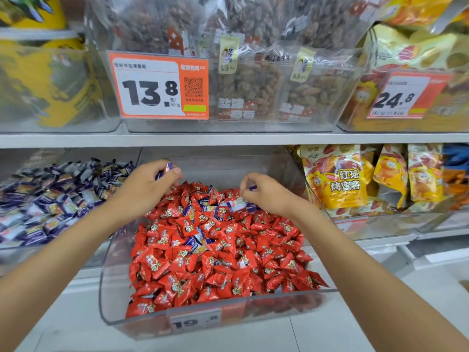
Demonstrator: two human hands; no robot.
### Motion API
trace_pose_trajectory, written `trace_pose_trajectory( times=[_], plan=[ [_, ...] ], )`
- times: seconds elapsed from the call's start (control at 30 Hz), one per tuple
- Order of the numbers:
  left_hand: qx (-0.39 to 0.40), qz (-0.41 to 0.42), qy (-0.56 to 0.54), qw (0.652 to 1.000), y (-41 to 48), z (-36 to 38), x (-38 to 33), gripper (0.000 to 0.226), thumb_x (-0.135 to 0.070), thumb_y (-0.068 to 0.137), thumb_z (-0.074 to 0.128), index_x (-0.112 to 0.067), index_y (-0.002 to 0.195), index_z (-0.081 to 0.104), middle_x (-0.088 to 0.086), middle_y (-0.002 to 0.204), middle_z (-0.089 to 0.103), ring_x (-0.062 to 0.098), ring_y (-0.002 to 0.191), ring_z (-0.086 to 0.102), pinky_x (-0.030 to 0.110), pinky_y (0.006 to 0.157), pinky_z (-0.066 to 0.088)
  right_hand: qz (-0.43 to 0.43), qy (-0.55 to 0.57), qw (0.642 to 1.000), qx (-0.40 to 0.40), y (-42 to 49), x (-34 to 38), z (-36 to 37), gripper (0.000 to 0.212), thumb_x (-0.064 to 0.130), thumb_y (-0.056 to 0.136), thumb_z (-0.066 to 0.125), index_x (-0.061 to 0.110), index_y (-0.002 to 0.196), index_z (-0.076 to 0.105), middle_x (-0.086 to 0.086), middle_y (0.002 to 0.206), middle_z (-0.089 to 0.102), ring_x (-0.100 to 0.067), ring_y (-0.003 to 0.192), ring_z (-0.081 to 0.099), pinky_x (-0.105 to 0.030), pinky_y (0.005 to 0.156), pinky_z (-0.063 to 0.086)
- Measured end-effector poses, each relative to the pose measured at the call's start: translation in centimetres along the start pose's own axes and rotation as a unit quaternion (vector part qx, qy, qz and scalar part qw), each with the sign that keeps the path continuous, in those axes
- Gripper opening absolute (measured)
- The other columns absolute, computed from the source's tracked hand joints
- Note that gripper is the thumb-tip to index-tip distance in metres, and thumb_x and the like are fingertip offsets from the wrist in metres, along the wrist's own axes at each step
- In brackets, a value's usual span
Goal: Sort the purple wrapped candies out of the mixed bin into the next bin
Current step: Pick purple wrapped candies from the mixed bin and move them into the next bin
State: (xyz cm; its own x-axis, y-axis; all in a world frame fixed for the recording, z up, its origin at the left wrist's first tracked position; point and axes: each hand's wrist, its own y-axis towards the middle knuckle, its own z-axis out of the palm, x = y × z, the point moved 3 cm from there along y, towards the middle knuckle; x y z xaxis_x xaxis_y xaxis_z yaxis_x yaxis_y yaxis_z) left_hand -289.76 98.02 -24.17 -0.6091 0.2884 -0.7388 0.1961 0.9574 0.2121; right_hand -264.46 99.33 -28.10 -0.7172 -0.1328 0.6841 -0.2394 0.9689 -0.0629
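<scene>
Both grips are pinched shut: left hand [149,184] and right hand [264,193] each hold a purple candy [166,170] over the mixed bin [177,320]. Several purples still sit among the reds [228,262]; purple bin [50,194] is left.

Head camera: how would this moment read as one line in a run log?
left hand: holds purple candy | right hand: pinches purple candy | mixed bin: purple pieces remain among red | next bin: purple
</scene>
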Motion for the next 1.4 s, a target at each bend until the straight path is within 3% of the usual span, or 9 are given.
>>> trace_pose_trajectory(
  times=[0.23,0.4,0.57,0.7,0.9,1.0,1.07,1.2,1.4],
  plan=[
    [-0.018,-0.021,-0.032,0.999,-0.2,-0.2,0.4,0.022,-0.026,0.099,0.049,-0.020,0.085,0.065,-0.003,0.077,0.066,0.014,0.064,0.057,0.029,0.059,0.042,-0.022,-0.029,0.999,0.009,2.2,2.7,5.1,0.027,0.032,0.098,0.055,0.014,0.103,0.074,-0.005,0.106,0.073,-0.025,0.095,0.066,-0.041,0.086,0.054],
    [-0.025,-0.022,-0.044,0.998,0.1,-0.1,0.8,0.025,-0.026,0.099,0.048,-0.019,0.083,0.065,0.006,0.077,0.067,0.017,0.061,0.054,0.034,0.060,0.042,-0.007,0.017,1.000,0.013,1.7,1.9,3.8,0.038,0.042,0.090,0.065,0.006,0.085,0.076,-0.008,0.063,0.061,-0.014,0.049,0.043,-0.025,0.054,0.035],
    [0.004,-0.018,-0.042,0.999,0.2,0.0,0.9,0.023,-0.030,0.099,0.048,-0.024,0.085,0.065,0.000,0.076,0.067,0.016,0.061,0.054,0.034,0.063,0.043,0.032,0.143,0.989,0.023,0.1,1.4,2.2,0.055,0.050,0.094,0.053,0.006,0.062,0.047,0.004,0.060,0.050,0.002,0.049,0.049,-0.021,0.072,0.039],
    [0.067,0.022,0.016,0.997,-0.3,0.4,-0.1,0.020,-0.033,0.098,0.048,-0.025,0.089,0.064,0.005,0.074,0.063,0.021,0.062,0.053,0.029,0.061,0.040,0.044,0.234,0.970,0.047,-0.3,2.6,2.3,0.030,0.041,0.090,0.065,0.014,0.077,0.059,0.004,0.075,0.069,-0.004,0.063,0.066,-0.019,0.060,0.043],
    [0.066,0.009,0.040,0.997,-0.1,0.5,0.2,0.018,-0.018,0.098,0.050,-0.023,0.090,0.064,-0.013,0.048,0.049,0.006,0.040,0.037,0.019,0.044,0.027,-0.017,0.031,0.999,0.033,1.3,2.8,3.9,0.019,0.002,0.089,0.057,0.008,0.104,0.066,-0.001,0.095,0.062,-0.009,0.068,0.052,-0.023,0.065,0.044],
    [0.112,0.020,0.110,0.987,0.0,0.8,0.6,0.025,-0.016,0.095,0.050,-0.037,0.089,0.062,-0.015,0.078,0.059,0.006,0.055,0.051,0.029,0.060,0.044,-0.064,-0.161,0.983,0.063,2.8,3.0,7.2,0.037,0.011,0.092,0.055,0.010,0.128,0.062,-0.007,0.118,0.067,-0.018,0.092,0.064,-0.030,0.083,0.050],
    [0.154,0.029,0.157,0.975,0.0,1.0,0.8,0.025,-0.019,0.093,0.052,-0.041,0.088,0.062,-0.015,0.097,0.057,0.013,0.079,0.061,0.040,0.080,0.050,-0.083,-0.213,0.971,0.066,3.1,2.6,8.3,0.031,0.022,0.090,0.062,0.011,0.119,0.065,-0.011,0.115,0.068,-0.030,0.104,0.062,-0.037,0.086,0.050],
    [0.235,0.055,0.170,0.955,-0.3,1.5,0.3,0.008,-0.045,0.083,0.067,-0.050,0.089,0.064,-0.013,0.100,0.055,0.008,0.094,0.058,0.041,0.092,0.046,-0.090,-0.165,0.980,0.073,1.7,1.8,6.5,0.014,0.022,0.088,0.069,0.017,0.084,0.057,-0.002,0.088,0.060,-0.021,0.081,0.053,-0.029,0.066,0.036],
    [0.405,0.095,0.289,0.862,-1.2,5.1,-0.7,0.038,-0.055,0.076,0.073,-0.042,0.112,0.067,-0.018,0.091,0.039,-0.003,0.078,0.043,0.009,0.062,0.030,-0.016,0.022,0.999,0.018,-0.9,0.0,2.0,0.025,0.013,0.081,0.069,0.025,0.068,0.052,-0.001,0.060,0.052,-0.015,0.054,0.042,-0.029,0.056,0.034]
  ],
)
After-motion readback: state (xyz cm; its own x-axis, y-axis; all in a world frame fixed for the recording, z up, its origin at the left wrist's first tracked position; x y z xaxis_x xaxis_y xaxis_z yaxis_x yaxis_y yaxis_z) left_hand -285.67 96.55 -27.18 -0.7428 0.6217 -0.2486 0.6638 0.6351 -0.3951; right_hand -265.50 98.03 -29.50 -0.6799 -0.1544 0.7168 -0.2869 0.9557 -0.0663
